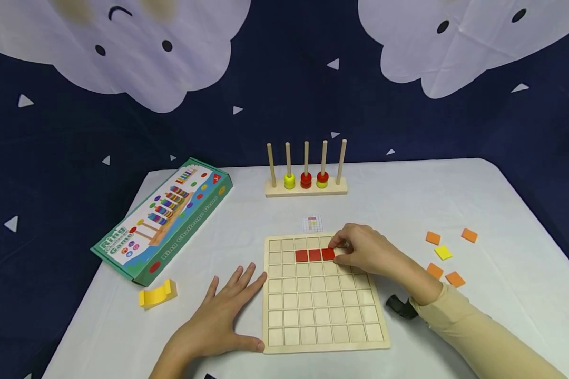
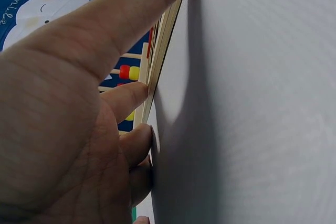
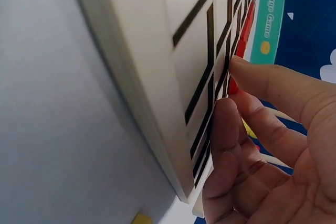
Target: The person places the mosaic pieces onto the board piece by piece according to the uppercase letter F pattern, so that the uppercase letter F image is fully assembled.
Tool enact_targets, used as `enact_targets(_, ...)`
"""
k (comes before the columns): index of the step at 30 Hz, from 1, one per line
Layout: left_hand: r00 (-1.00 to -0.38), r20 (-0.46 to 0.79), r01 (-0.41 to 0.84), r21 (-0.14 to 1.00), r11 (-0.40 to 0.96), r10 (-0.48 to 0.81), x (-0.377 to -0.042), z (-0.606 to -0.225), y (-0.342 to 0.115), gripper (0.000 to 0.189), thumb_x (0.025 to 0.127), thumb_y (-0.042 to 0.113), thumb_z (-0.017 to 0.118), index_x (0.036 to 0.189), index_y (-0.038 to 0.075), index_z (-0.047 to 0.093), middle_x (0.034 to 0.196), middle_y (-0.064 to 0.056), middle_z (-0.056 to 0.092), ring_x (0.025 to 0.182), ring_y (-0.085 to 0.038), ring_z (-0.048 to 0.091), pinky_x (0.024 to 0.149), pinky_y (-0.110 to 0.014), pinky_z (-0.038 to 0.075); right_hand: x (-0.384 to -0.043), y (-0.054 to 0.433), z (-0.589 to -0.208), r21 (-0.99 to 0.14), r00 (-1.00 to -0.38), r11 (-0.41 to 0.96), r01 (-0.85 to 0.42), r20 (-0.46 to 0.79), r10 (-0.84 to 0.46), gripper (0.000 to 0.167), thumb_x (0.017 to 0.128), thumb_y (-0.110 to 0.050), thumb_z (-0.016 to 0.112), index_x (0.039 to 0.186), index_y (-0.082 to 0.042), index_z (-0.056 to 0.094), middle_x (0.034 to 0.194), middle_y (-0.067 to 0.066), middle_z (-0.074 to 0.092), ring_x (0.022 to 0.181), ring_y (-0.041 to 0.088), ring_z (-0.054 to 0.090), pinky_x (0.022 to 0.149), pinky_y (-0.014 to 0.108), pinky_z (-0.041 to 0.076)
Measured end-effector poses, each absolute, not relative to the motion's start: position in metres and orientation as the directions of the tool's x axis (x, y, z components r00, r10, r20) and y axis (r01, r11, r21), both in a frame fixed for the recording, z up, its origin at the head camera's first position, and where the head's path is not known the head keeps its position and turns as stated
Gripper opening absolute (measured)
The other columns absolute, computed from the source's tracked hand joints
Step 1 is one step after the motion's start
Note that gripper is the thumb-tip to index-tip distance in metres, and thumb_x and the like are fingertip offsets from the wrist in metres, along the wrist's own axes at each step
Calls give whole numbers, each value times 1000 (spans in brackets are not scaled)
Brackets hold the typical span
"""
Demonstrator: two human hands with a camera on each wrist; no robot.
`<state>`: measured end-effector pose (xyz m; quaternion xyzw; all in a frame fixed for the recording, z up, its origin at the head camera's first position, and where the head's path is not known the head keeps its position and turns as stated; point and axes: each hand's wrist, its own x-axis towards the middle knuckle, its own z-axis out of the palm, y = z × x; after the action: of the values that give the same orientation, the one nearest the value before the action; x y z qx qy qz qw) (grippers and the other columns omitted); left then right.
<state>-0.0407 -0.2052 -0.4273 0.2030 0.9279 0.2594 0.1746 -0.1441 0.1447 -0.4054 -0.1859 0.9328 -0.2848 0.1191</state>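
A wooden grid board (image 1: 326, 347) lies on the table with three red square tiles side by side in its second row from the back. My right hand (image 1: 367, 250) has thumb and index finger at the rightmost red tile (image 1: 328, 254), pinching it at its place in the grid. The right wrist view has those fingertips close against the board, with red tile (image 3: 242, 43) beside the thumb. Spread out at the board's left side, my left hand (image 1: 223, 318) touches the edge with thumb and index fingertip. A small printed pattern card (image 1: 312, 223) lies just behind the board.
A wooden peg stand (image 1: 306, 192) with red and yellow rings stands at the back. The green game box (image 1: 163, 221) and a yellow curved block (image 1: 158, 295) are on the left. Several orange tiles (image 1: 433, 238) and a yellow tile (image 1: 443, 252) lie to the right.
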Motion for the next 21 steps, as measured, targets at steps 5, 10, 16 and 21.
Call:
enact_targets(5, -857, -216, 289, 548, 785, 467, -41, -427, -205, 124, 68, 73, 89, 171, 35, 30, 181, -1, 19, 169, -38, 15, 126, -81, 3, -145, 145, -406, -576, -901, 766, -285, -112, -420, 19, 86, -12, 87, 105, -15, 82, 100, -1, 73, 82, 12, 57, 74, 29, 46)
enact_targets(10, -859, -225, 280, 545, 790, 460, -41, -430, -204, 125, 67, 72, 90, 171, 36, 30, 181, 1, 19, 169, -37, 14, 126, -80, 2, -145, 145, -406, -581, -900, 763, -283, -114, -420, 21, 86, -12, 87, 106, -14, 82, 99, -1, 72, 81, 12, 56, 73, 29, 46)
enact_targets(16, -860, -220, 281, 548, 788, 460, -42, -431, -204, 125, 67, 71, 91, 170, 36, 30, 181, -1, 20, 169, -39, 15, 126, -81, 1, -146, 145, -407, -581, -897, 760, -290, -112, -428, 20, 86, -12, 86, 105, -14, 82, 98, -2, 72, 81, 12, 56, 74, 30, 46)
enact_targets(21, -859, -220, 283, 549, 787, 462, -41, -432, -204, 125, 67, 71, 91, 171, 36, 30, 181, -1, 20, 169, -38, 15, 126, -81, 2, -147, 145, -407, -581, -895, 758, -297, -108, -434, 20, 86, -12, 87, 105, -13, 82, 97, -2, 72, 81, 12, 56, 75, 30, 47)
